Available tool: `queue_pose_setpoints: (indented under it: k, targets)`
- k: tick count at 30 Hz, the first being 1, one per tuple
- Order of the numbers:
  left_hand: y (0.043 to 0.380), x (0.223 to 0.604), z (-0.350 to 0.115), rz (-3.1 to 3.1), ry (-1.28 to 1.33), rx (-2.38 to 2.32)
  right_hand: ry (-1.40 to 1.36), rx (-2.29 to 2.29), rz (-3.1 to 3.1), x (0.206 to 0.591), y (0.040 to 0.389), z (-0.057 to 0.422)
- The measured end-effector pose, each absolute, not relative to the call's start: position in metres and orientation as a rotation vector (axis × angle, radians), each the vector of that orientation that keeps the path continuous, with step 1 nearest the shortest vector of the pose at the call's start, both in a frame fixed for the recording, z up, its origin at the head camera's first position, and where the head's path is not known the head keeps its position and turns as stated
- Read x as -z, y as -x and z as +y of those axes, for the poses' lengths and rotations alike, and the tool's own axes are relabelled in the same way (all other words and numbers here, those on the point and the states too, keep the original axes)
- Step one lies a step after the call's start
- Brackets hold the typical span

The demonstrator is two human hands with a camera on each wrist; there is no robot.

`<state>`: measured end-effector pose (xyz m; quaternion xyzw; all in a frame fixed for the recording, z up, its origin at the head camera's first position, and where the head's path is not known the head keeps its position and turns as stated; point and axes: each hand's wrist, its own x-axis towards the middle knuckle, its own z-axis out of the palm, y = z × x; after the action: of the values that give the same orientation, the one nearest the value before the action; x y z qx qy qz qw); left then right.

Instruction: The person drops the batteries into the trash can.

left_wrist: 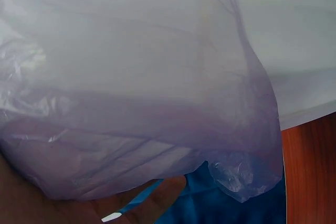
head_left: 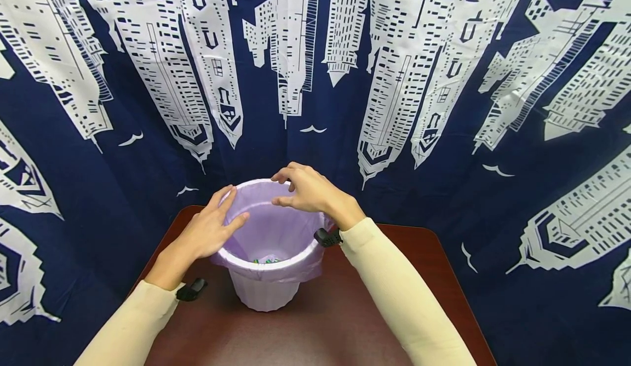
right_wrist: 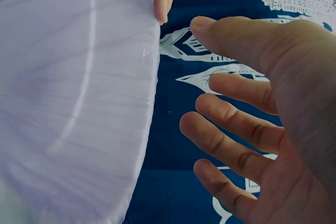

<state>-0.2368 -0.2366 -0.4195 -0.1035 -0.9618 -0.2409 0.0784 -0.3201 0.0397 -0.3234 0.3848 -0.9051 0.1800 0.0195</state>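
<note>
A white bin [head_left: 264, 295] stands on the table, lined with a thin purple plastic bag [head_left: 291, 274] folded over its rim. My left hand [head_left: 207, 229] lies at the rim's left side, fingers straight along the outside, thumb over the opening. In the left wrist view, fingers [left_wrist: 170, 192] show partly behind the bag's loose hanging edge [left_wrist: 157, 150]. Above the far right of the rim is my right hand [head_left: 313, 190], fingers spread and loosely bent. The right wrist view shows that right hand [right_wrist: 262, 124] apart from the lined rim, holding nothing.
Small green and white items [head_left: 266, 260] lie at the bottom of the bin, too small to identify. The bin stands on a reddish-brown table [head_left: 355, 311]. A dark blue curtain [head_left: 315, 147] with white skyscraper prints hangs behind and around the table.
</note>
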Motion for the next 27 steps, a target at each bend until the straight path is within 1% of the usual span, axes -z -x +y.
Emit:
queue_pose_setpoints:
  k: [10,19,27]
  targets:
    - [0.242,0.419,-0.236,-2.875,0.309,0.761,-1.105,-0.608,-2.751,0.331,0.313,0.075]
    - [0.242,0.415,-0.234,-2.928,0.263,0.724,-1.019,-0.712,-2.639,0.353,0.300,0.127]
    - [0.240,0.405,-0.234,-2.892,0.267,0.721,-0.903,-0.724,-2.597,0.375,0.279,0.175]
